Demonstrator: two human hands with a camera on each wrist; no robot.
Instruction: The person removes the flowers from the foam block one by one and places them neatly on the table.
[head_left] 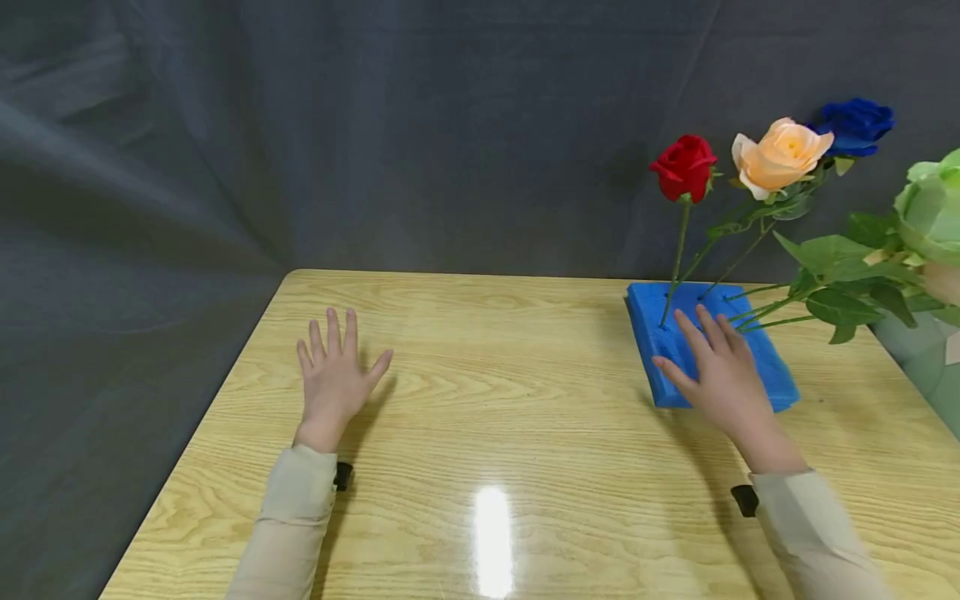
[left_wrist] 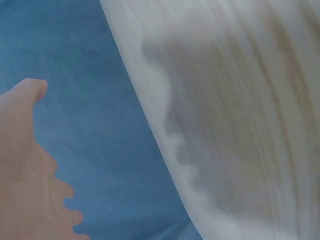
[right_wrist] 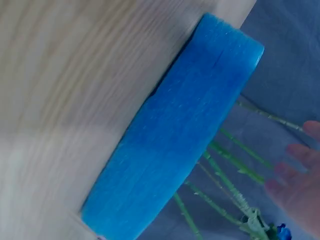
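My left hand [head_left: 334, 379] hovers over the left part of the table, fingers spread and holding nothing. Over the near part of a blue foam block [head_left: 675, 387] is my right hand [head_left: 722, 379], its fingers extended and empty; whether it touches the foam I cannot tell. Stems stand in the block: a red rose [head_left: 685, 169], a peach rose [head_left: 783, 157], a blue rose [head_left: 855, 127] and a pale green flower [head_left: 933, 208] leaning right. In the right wrist view the foam's side [right_wrist: 170, 135] shows, with stems beyond it and fingertips [right_wrist: 295, 152] at the right edge.
The wooden table [head_left: 465, 375] has its far edge against a dark grey cloth [head_left: 465, 133], which also hangs at the left. Green leaves [head_left: 843, 308] reach out over the table's right side. A pale green object [head_left: 918, 358] is partly visible beyond the right edge.
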